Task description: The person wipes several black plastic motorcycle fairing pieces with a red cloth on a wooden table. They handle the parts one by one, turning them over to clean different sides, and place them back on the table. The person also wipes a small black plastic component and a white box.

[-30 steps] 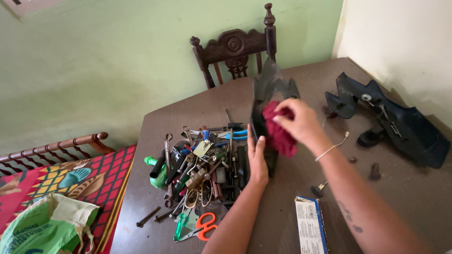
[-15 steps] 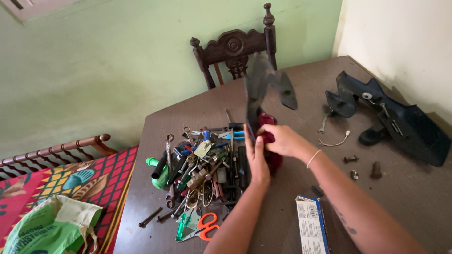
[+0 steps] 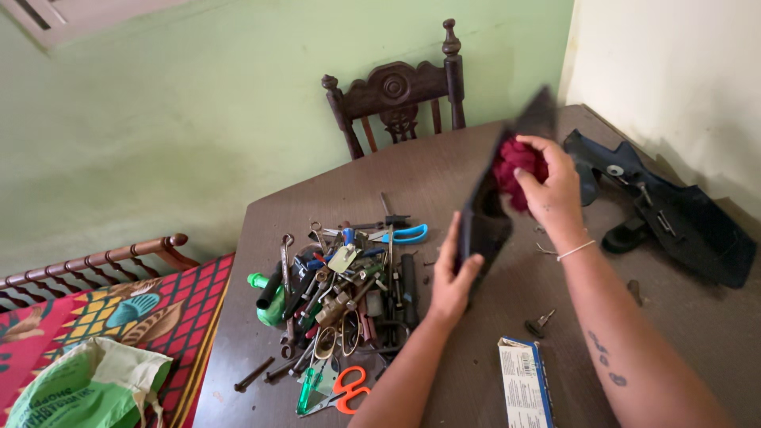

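Right hand has slid the red rag up from the bottom of the black panel to its top end since half a second ago.

Black plastic panel (image 3: 485,218) is tilted, long axis running from lower left up to the right above the table (image 3: 396,170). Left hand (image 3: 453,273) is clamped around its bottom edge, thumb on one side. Right hand (image 3: 551,186) is nearer the top, fingers bunched on the red rag (image 3: 511,162) and pressing it against the panel. Pile of tools (image 3: 341,285) sits just left.

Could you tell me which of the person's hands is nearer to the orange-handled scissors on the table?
The left hand. It grips the lower edge of the black panel, just up and right of the orange-handled scissors. The right hand presses a red cloth high on the panel, much farther away.
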